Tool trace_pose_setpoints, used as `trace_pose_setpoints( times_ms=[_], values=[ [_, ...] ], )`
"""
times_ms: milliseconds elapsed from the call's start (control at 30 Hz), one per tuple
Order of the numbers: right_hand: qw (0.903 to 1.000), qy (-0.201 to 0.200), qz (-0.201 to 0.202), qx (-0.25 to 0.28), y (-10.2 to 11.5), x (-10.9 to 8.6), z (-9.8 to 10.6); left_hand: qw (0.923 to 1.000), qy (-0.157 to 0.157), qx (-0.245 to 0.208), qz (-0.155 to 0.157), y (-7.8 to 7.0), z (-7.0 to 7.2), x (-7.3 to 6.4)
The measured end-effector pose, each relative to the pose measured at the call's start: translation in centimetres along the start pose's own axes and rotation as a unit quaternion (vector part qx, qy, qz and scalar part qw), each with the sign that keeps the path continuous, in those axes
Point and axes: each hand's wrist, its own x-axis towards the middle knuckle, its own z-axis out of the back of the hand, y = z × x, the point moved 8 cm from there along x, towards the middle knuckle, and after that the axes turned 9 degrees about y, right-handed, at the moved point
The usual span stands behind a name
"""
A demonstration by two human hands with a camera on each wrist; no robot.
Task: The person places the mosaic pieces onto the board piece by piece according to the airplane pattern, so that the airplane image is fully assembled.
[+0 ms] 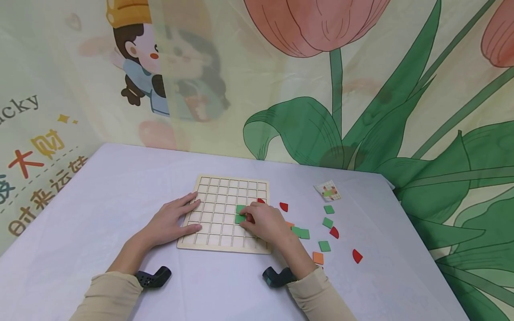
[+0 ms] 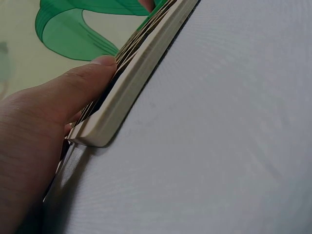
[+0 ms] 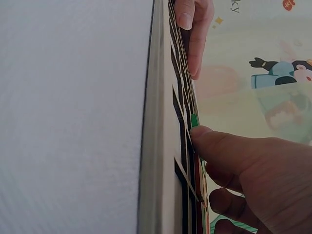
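Note:
A pale wooden grid board [image 1: 217, 218] lies on the white table. Spread over its left edge, my left hand [image 1: 170, 220] rests with fingers straight and thumb on the grid; the left wrist view shows that thumb [image 2: 92, 78] against the board's rim. My right hand [image 1: 265, 223] is over the right half, pinching a green square tile [image 1: 239, 219] between thumb and index finger. Another green square [image 1: 240, 208] lies directly above that one on the grid. A red quarter-round piece [image 1: 260, 200] shows beside the right knuckles, partly covered by the hand.
Right of the board lie several loose green squares [image 1: 324, 246], red quarter-round pieces [image 1: 357, 256] and orange squares [image 1: 318, 257], some partly behind the right forearm. A small printed pattern card [image 1: 329, 191] lies farther back. A printed curtain [image 1: 225, 133] stands behind the table.

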Motion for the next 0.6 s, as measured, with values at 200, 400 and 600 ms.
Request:
trace_pose_setpoints(
  times_ms=[200,400,600],
  values=[
    [1.0000,0.003,-0.006,0.000,-0.14,0.01,-0.08,1.0000,0.001,-0.004,-0.001,0.00,-0.01,-0.01],
    [1.0000,0.003,-0.006,0.000,-0.27,0.08,-0.15,1.0000,0.000,-0.005,-0.002,-0.03,0.00,0.02],
    [1.0000,0.003,-0.003,-0.002,-0.31,0.11,-0.20,1.0000,0.001,-0.006,-0.001,0.00,-0.04,0.05]
  ],
)
